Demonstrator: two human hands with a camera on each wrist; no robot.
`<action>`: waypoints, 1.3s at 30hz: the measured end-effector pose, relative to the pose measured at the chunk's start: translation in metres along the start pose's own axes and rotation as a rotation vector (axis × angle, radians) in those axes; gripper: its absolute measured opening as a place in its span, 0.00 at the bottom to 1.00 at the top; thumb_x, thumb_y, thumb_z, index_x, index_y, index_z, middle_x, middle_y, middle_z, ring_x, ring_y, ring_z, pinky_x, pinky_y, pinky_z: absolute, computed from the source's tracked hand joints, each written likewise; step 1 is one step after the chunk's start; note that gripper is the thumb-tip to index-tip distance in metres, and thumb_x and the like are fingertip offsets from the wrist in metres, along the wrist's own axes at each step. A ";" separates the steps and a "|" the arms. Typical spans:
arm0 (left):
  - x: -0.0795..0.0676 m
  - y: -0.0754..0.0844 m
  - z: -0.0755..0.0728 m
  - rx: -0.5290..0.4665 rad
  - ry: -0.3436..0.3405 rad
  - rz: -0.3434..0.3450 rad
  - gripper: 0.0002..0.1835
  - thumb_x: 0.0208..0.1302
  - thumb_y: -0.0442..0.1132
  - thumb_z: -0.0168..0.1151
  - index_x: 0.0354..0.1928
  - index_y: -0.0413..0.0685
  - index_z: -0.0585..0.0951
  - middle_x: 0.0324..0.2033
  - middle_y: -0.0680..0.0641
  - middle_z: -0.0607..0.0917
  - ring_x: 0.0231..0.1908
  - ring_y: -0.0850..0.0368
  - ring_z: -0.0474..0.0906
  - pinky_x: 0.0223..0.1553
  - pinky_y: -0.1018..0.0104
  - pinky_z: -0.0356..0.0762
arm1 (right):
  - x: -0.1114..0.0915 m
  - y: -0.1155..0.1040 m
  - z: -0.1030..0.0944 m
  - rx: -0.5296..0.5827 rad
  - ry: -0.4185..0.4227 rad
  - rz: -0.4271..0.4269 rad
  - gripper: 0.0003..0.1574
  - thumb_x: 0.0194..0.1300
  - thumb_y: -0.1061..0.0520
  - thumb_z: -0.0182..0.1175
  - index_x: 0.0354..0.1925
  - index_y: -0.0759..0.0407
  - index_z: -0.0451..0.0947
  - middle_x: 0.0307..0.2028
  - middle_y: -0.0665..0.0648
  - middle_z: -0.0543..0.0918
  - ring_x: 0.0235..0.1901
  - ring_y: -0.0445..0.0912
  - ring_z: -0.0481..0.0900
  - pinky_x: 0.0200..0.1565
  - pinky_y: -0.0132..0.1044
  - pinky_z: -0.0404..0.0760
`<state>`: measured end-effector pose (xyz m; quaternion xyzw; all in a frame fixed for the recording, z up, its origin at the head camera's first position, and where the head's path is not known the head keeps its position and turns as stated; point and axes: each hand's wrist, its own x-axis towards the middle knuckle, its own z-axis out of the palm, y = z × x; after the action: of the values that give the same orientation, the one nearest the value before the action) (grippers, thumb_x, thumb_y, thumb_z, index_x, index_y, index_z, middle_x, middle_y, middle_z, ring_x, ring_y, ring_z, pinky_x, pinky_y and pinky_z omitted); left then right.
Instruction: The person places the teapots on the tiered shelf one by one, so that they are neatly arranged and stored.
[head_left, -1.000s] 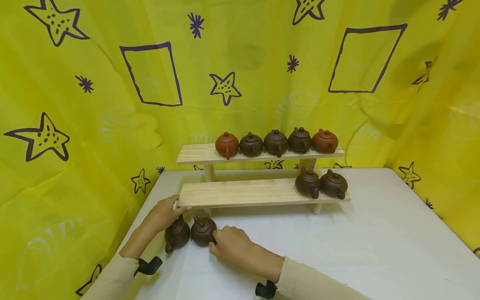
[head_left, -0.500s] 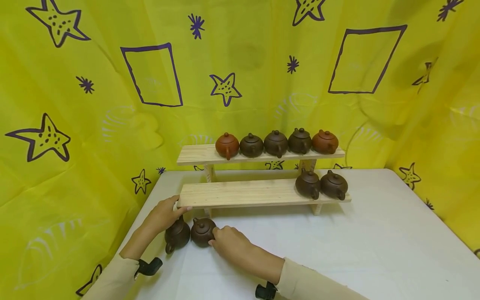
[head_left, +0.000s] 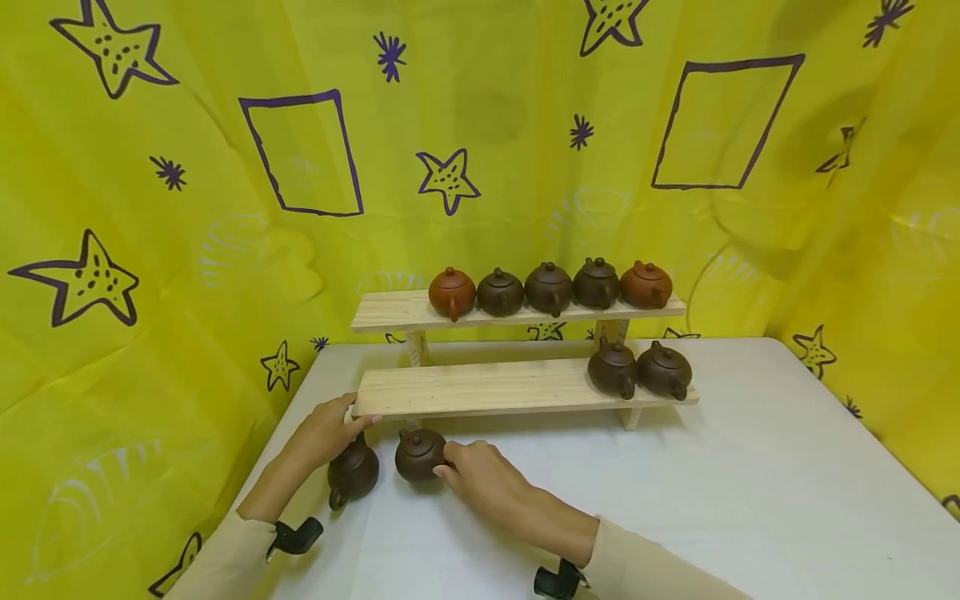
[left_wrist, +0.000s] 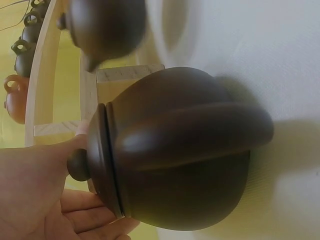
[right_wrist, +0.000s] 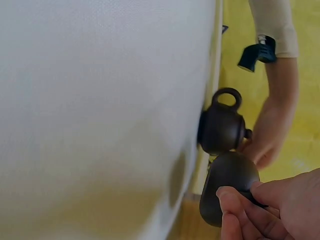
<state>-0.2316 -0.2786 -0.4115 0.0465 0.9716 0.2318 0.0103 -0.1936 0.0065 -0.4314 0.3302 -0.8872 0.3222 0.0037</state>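
Note:
My right hand point(head_left: 487, 487) pinches the handle of a dark brown teapot point(head_left: 417, 456). In the left wrist view this teapot point(left_wrist: 112, 30) hangs a little above the white tabletop, its shadow apart from it. A second dark brown teapot point(head_left: 353, 473) stands on the table just left of it, below my left hand point(head_left: 321, 432). That hand touches the left end of the lower wooden shelf point(head_left: 457, 392), thumb at the front edge. Its other fingers point(left_wrist: 92, 220) hang loosely behind the second teapot's lid in the left wrist view, holding nothing.
Two dark brown teapots point(head_left: 663, 371) sit at the lower shelf's right end. The upper shelf point(head_left: 390, 310) bears a row of several teapots, reddish at both ends and dark between. Yellow patterned cloth point(head_left: 495, 100) surrounds the white table point(head_left: 675, 500) behind and at the sides.
My right hand has raised its teapot off the table and carried it slightly right, opening a gap from the neighbouring teapot. My left hand stays at the shelf's end.

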 end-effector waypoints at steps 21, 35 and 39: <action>0.001 -0.003 -0.001 -0.018 -0.043 -0.035 0.45 0.76 0.57 0.63 0.75 0.23 0.63 0.70 0.21 0.70 0.70 0.22 0.67 0.67 0.29 0.70 | -0.032 0.049 -0.120 -0.102 0.334 0.043 0.20 0.77 0.57 0.64 0.27 0.56 0.70 0.18 0.46 0.67 0.17 0.37 0.62 0.21 0.30 0.63; 0.001 -0.004 -0.001 -0.020 -0.036 -0.026 0.46 0.76 0.59 0.62 0.75 0.23 0.64 0.70 0.22 0.71 0.70 0.22 0.68 0.65 0.29 0.71 | -0.039 0.079 -0.109 -0.201 0.444 0.180 0.20 0.76 0.59 0.64 0.26 0.58 0.69 0.17 0.49 0.67 0.17 0.42 0.66 0.21 0.34 0.65; 0.001 -0.004 0.000 -0.023 -0.034 -0.020 0.46 0.76 0.59 0.61 0.75 0.23 0.64 0.69 0.22 0.71 0.69 0.22 0.68 0.65 0.29 0.71 | -0.038 0.083 -0.104 -0.217 0.459 0.193 0.21 0.76 0.59 0.64 0.26 0.58 0.68 0.17 0.49 0.67 0.16 0.44 0.67 0.21 0.36 0.67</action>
<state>-0.2327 -0.2828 -0.4130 0.0404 0.9690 0.2419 0.0298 -0.2341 0.1362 -0.4045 0.1601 -0.9200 0.2903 0.2093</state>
